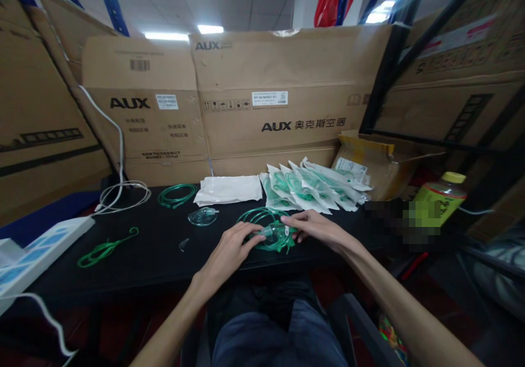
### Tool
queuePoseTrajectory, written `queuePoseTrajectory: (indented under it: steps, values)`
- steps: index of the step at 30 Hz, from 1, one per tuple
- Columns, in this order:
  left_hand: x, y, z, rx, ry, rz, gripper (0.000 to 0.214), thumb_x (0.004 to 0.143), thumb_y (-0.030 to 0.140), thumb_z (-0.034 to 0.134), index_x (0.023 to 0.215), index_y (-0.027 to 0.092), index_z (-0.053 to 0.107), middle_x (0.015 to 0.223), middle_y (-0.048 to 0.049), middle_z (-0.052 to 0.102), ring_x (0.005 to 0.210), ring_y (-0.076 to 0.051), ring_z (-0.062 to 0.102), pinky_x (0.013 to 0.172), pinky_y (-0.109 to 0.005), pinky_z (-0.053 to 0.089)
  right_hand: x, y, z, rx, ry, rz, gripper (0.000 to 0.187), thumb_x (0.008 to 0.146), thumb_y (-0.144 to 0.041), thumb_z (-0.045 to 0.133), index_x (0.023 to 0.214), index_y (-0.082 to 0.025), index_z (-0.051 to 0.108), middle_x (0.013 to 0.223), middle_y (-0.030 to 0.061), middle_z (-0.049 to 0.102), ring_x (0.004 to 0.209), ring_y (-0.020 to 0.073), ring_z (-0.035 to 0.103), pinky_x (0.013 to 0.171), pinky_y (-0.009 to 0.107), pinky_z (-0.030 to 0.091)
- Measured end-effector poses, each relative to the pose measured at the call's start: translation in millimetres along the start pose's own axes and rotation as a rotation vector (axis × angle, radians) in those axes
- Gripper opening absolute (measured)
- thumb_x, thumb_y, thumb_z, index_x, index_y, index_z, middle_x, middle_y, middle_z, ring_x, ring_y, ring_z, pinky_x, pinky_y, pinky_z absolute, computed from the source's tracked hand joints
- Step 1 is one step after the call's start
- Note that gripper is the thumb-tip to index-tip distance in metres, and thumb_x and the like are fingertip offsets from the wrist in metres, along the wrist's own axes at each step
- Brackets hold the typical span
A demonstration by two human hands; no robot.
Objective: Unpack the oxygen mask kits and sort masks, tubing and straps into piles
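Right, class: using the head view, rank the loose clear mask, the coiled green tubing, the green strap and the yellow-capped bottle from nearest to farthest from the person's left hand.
From the left hand:
1. Loose clear mask, just behind it, slightly left.
2. Coiled green tubing, further back and left.
3. Green strap, far left on the table.
4. Yellow-capped bottle, far right edge.
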State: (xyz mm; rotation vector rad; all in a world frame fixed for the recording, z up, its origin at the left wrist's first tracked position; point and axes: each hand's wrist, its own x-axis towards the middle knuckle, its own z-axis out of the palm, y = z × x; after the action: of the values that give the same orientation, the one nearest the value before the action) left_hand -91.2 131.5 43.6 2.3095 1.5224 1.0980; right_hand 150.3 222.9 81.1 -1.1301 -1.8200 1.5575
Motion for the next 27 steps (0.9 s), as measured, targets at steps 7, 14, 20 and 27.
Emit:
queuePoseTrajectory:
  steps: [7,14,20,27]
  values:
    - [2.9,3.8,-5.2,-0.005,-0.033,0.010,0.020,0.099,0.039,0.059,0.108,0.026,0.072,0.111,-0.0016,0.075,0.106,-0.022,0.066,0.098,-0.036,0.051,-18.0,-13.6,11.6,-0.688,0.298,-0.632,0.037,0.088,-0.047,0.072,0.113,-0.020,0.075,0.120,0.0129,0.070,0.117,0.0312,0.060,0.102,0.045,0.045]
    - [3.9,0.4,-1.9,0.038,0.039,0.050,0.012,0.100,0.031,0.057,0.106,0.023,0.065,0.106,-0.0029,0.069,0.103,-0.020,0.065,0.093,-0.033,0.051,-4.4,-21.1,33.8,-0.829,-0.086,-0.707,0.033,0.097,-0.040,0.062,0.118,-0.017,0.071,0.111,0.0128,0.074,0.107,0.0262,0.067,0.095,0.038,0.048]
    - [6.7,1.9,-3.3,0.238,0.034,0.161,0.015,0.103,0.028,0.052,0.112,0.020,0.060,0.109,-0.0054,0.067,0.103,-0.022,0.061,0.094,-0.037,0.050,3.8,-26.6,30.1,-0.798,-0.096,-0.616,0.023,0.095,-0.026,0.059,0.108,-0.015,0.074,0.106,0.0118,0.076,0.097,0.0253,0.069,0.085,0.032,0.049]
    - [9.6,2.5,-3.9,0.510,0.089,0.249,0.019,0.105,0.028,0.046,0.113,0.019,0.061,0.101,-0.0071,0.069,0.093,-0.023,0.061,0.084,-0.038,0.047,7.4,-34.8,26.2,-0.789,-0.119,-0.606,0.023,0.095,-0.026,0.057,0.104,-0.016,0.075,0.094,0.0075,0.078,0.086,0.0213,0.069,0.078,0.029,0.047]
